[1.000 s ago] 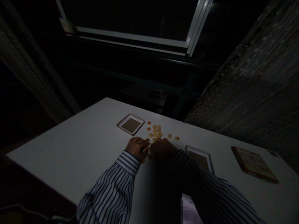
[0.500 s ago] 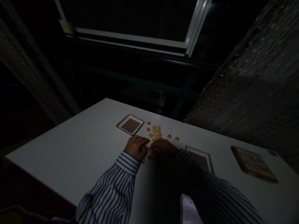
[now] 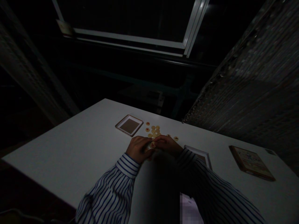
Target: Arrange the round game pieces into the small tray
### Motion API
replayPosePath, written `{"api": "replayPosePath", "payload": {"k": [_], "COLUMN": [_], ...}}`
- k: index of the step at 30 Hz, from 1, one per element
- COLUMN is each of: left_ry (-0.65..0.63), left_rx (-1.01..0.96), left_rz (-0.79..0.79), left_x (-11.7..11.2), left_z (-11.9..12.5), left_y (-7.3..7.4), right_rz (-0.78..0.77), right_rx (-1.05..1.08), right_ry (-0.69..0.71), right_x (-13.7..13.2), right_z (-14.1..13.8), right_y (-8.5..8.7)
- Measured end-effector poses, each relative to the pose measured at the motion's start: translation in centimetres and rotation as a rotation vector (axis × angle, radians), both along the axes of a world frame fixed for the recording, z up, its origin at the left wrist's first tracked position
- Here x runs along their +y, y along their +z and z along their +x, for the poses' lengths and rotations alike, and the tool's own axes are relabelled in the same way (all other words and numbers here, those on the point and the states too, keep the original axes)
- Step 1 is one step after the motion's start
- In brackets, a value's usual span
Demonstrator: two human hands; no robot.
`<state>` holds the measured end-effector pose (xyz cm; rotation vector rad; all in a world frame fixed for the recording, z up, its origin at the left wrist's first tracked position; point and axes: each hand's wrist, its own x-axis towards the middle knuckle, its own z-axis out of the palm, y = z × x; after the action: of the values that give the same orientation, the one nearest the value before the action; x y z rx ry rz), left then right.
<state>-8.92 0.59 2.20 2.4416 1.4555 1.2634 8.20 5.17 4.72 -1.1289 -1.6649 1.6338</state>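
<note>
Round, pale wooden Chinese chess pieces lie on the white table, several of them blank side up in a cluster (image 3: 154,130) just beyond my hands. My left hand (image 3: 138,148) is curled, thumb and fingers closing on a Chinese chess piece (image 3: 152,145) with a red mark, held between both hands. From the other side, the bent fingers of my right hand (image 3: 168,145) pinch at its edge. Below the hands another red-marked piece is partly hidden. Two red-marked pieces (image 3: 147,129) lie left of the cluster, and black-marked ones (image 3: 176,138) to its right.
A shallow open box half (image 3: 119,127) rests beyond my left hand. Another open tray (image 3: 209,158) is partly covered by my right sleeve. Farther right lies a brown box with a picture (image 3: 253,161). Dark curtain-like material (image 3: 245,93) borders the table's far right edge. Lighting is dim.
My hands have come together, and a red-marked piece now shows raised between their fingers. My right hand has shifted slightly, partly covering a black-marked piece. The view has moved a little.
</note>
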Motion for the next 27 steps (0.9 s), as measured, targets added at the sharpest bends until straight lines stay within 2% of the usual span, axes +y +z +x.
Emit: {"api": "replayPosePath", "payload": {"k": [6,15,23,27], "left_ry": [-0.022,0.001,-0.036,0.007], "left_rx": [0.014,0.045,0.199,0.327], "left_rz": [-0.022,-0.052,-0.173,-0.192], "left_x": [-0.2,-0.4,-1.3,-1.7], "left_z": [0.6,0.9,2.9,4.7], "left_y": [0.5,0.2,0.4,1.0], "right_rz": [0.004,0.017,0.219,0.339], "right_rx": [-0.012,0.005,-0.163,-0.255], "right_ry": [-0.031,-0.030,-0.145,-0.161], "right_x": [-0.4,-0.4,-0.1,0.1], "right_z": [-0.1,0.6,3.8,5.4], "right_y": [0.2,0.2,1.0,0.9]}}
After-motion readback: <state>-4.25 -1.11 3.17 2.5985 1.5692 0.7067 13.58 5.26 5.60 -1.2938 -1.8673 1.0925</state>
